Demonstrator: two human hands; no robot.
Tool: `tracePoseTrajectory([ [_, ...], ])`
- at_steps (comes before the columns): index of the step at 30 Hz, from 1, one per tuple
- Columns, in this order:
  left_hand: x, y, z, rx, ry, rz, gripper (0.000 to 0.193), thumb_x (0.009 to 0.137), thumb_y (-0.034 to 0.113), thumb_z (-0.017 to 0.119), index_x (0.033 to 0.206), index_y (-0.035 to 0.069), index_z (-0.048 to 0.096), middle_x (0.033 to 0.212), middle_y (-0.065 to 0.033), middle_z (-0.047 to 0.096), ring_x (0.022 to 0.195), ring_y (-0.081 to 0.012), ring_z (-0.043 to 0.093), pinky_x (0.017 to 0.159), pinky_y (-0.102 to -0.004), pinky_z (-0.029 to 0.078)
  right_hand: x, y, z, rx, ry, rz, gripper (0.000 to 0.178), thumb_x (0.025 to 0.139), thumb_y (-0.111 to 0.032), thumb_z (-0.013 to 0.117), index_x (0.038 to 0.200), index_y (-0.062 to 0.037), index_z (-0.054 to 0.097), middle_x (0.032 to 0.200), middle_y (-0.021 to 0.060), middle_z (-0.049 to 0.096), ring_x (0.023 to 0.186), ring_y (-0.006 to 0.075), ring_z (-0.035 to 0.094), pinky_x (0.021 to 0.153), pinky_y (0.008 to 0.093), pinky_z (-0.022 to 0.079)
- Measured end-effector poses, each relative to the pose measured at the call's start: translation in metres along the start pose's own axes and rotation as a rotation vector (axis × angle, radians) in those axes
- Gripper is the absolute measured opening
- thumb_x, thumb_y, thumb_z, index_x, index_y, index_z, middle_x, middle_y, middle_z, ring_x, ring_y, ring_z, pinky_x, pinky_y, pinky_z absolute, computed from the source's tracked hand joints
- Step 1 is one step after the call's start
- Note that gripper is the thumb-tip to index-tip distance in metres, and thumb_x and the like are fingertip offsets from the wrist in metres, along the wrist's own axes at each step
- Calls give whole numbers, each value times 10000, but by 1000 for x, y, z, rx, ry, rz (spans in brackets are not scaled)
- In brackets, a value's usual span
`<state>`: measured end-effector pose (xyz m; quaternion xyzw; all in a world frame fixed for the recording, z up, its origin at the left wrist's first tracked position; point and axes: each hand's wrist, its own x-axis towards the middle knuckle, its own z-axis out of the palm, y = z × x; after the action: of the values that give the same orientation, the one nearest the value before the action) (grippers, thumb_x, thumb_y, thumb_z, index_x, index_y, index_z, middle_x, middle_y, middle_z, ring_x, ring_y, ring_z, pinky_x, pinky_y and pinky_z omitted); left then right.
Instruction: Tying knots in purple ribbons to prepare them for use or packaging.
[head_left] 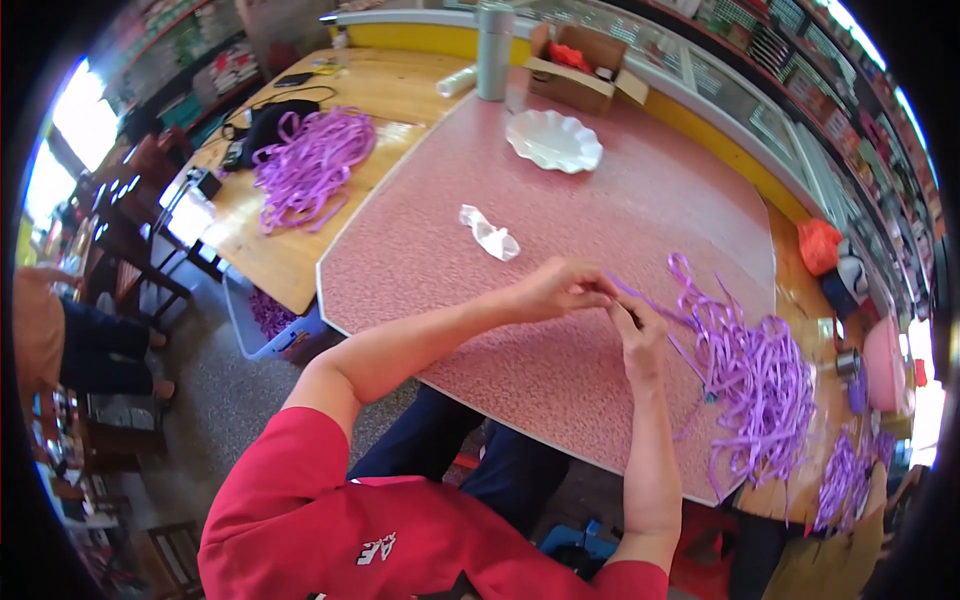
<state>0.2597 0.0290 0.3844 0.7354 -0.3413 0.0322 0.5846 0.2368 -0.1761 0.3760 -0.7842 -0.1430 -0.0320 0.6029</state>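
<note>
Over the pink tabletop [400, 270], my two hands meet with fingertips close together. My left hand [563, 289] is closed in a pinch at the end of a thin purple ribbon [640, 294]. Just to its right, my right hand [640, 328] is closed too, its thumb and fingers pressed together on the same strip. What lies right between the fingertips is too small to make out. The strip runs off to a loose, tangled pile of purple ribbons [760, 385] right of my right hand. A crumpled white piece of plastic or paper [490, 234] lies beyond my left hand.
A white scalloped dish [554, 141], a tall grey-green flask [493, 55] and an open cardboard box [575, 80] stand at the back. Another purple ribbon heap [312, 165] lies on the wooden table [400, 75] at left. Below is a blue-rimmed bin [250, 325]. Another person [85, 335] is at far left.
</note>
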Motion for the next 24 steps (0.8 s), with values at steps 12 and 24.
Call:
tracePoseTrajectory([
  [12, -4, -1, -8, -45, 55, -149, 142, 893, 94, 704, 997, 1, 683, 905, -66, 693, 834, -122, 652, 736, -291, 525, -1, -14, 10, 8, 4, 6, 98, 897, -76, 699, 972, -17, 724, 785, -41, 653, 709, 26, 555, 623, 203, 442],
  [24, -6, 7, -9, 272, -72, -33, 184, 941, 172, 642, 1018, 6, 623, 861, -108, 661, 837, -200, 649, 715, -343, 498, -2, -14, 10, -180, 41, -90, 74, 859, -48, 727, 926, -20, 710, 789, 30, 697, 683, 66, 615, 596, 237, 485],
])
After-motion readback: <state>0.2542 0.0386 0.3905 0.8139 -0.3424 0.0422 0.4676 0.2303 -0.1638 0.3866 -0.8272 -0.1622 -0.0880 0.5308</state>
